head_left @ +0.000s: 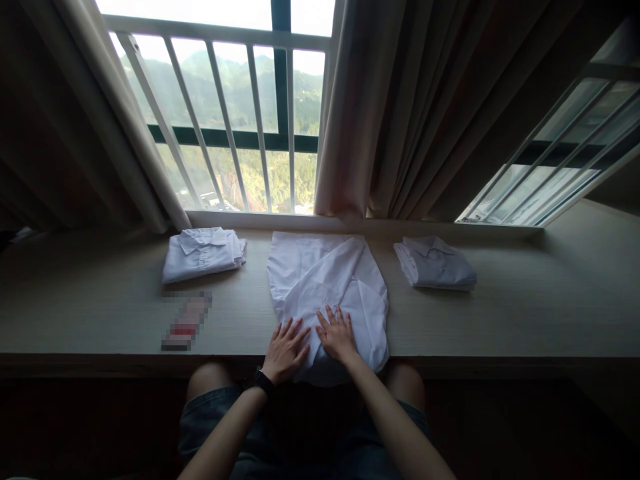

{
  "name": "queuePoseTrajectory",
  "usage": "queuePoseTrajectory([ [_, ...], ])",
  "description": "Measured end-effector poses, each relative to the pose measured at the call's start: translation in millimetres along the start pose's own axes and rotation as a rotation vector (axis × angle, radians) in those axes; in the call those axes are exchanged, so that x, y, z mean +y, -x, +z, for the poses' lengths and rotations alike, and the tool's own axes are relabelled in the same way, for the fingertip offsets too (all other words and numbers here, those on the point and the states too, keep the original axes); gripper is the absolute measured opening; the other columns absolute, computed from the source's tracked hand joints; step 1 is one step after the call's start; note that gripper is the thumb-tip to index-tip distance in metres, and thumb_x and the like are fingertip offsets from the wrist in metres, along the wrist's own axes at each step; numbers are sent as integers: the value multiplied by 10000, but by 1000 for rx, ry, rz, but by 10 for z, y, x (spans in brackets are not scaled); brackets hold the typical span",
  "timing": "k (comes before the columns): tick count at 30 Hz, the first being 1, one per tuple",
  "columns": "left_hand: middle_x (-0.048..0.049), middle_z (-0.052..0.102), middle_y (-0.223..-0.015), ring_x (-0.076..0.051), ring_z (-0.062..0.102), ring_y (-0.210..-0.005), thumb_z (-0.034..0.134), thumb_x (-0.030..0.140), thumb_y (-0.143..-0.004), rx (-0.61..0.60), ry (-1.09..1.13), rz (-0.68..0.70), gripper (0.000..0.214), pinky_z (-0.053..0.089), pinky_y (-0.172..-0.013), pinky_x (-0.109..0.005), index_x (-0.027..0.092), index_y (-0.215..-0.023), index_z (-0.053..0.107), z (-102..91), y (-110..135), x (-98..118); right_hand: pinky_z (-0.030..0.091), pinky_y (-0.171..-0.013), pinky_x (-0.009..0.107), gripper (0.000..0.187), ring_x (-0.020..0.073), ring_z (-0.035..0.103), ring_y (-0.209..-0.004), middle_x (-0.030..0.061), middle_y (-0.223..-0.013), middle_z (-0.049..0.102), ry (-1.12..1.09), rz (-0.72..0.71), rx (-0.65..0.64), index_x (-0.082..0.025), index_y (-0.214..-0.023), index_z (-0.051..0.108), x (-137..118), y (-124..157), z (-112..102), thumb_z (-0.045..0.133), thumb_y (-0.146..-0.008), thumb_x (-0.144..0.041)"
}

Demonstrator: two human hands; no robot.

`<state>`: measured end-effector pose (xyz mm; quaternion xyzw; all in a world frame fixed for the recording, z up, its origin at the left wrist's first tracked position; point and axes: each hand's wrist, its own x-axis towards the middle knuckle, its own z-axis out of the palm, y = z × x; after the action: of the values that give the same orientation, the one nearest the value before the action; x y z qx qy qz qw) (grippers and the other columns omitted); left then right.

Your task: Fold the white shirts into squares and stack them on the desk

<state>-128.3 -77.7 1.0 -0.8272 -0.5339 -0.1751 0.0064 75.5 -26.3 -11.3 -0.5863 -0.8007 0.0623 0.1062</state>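
Note:
A white shirt [330, 280] lies partly folded in the middle of a long wooden ledge [525, 313], its lower end hanging over the front edge. My left hand [286, 350] rests flat on the shirt's lower left part, fingers spread, with a dark watch on its wrist. Right beside it my right hand [336, 332] presses flat on the cloth, fingers stretched out. Neither hand holds anything.
A folded white shirt [203, 253] lies at the left and another folded one [434, 263] at the right. A small blurred pink and white object [186, 321] lies near the left shirt. Behind are a barred window [240, 113] and beige curtains [410, 107].

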Motion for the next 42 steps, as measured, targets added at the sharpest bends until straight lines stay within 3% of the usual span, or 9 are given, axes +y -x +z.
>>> queuePoseTrajectory([
  [6,-137,381,-1572,-294,270,-1492,393,324,-992,151,-40,-117,532,261,-1196,-481,147,-1492,443,-25,-429,49,103,-1187,604,525,334,161,-1517,24,-1628,272,14,0,26,-364,-1519,386,-11,7,7,331,-1018,-512],
  [10,-117,368,-1584,-307,259,-1495,392,354,-990,94,-25,-74,552,229,-1196,-533,183,-1515,411,132,-709,117,127,-1186,599,505,321,195,-1510,22,-1623,286,25,3,28,-379,-1509,399,-21,3,-10,335,-1021,-491],
  [15,-87,392,-1575,-342,280,-1477,382,399,-996,0,1,-134,515,220,-1168,-597,283,-1491,463,392,-728,84,148,-1199,575,519,308,209,-1509,2,-1621,290,-12,-3,39,-371,-1517,390,2,15,8,398,-1001,-430],
  [18,-71,375,-1584,-367,274,-1470,426,407,-977,-12,17,-134,535,195,-1160,-629,344,-1508,424,411,-718,80,206,-1207,522,519,277,271,-1490,12,-1586,371,-83,-6,68,-317,-1501,439,94,-20,37,410,-987,-385],
  [21,-123,402,-1558,-416,282,-1447,486,413,-943,-14,18,-163,575,189,-1138,-671,293,-1504,442,363,-797,168,294,-1191,419,511,228,339,-1458,53,-1528,462,-152,56,153,-207,-1472,494,253,-179,36,328,-994,-286],
  [24,-114,389,-1568,-406,256,-1463,464,436,-952,-21,34,-88,558,137,-1146,-702,291,-1491,455,334,-908,296,279,-1197,421,527,239,279,-1487,62,-1550,430,-126,66,178,-172,-1485,474,410,-517,-22,280,-1003,-262],
  [29,-23,344,-1603,-370,229,-1488,404,427,-979,-66,81,6,543,82,-1161,-718,373,-1519,385,396,-971,353,138,-1204,567,529,302,135,-1525,0,-1645,227,10,10,46,-326,-1550,335,602,-1409,-66,311,-1027,-406],
  [33,-2,320,-1612,-378,242,-1485,421,425,-972,-57,89,16,572,110,-1170,-702,396,-1539,345,433,-985,288,88,-1177,632,560,316,121,-1521,12,-1652,208,7,69,-82,-354,-1559,292,887,-2205,50,251,-1030,-532],
  [42,30,250,-1638,-349,221,-1496,486,309,-910,-74,1,36,709,111,-1193,-640,383,-1572,245,490,-1067,217,123,-1189,576,572,289,178,-1504,45,-1639,248,21,312,40,-280,-1547,341,1837,-3533,163,225,-1030,-497],
])
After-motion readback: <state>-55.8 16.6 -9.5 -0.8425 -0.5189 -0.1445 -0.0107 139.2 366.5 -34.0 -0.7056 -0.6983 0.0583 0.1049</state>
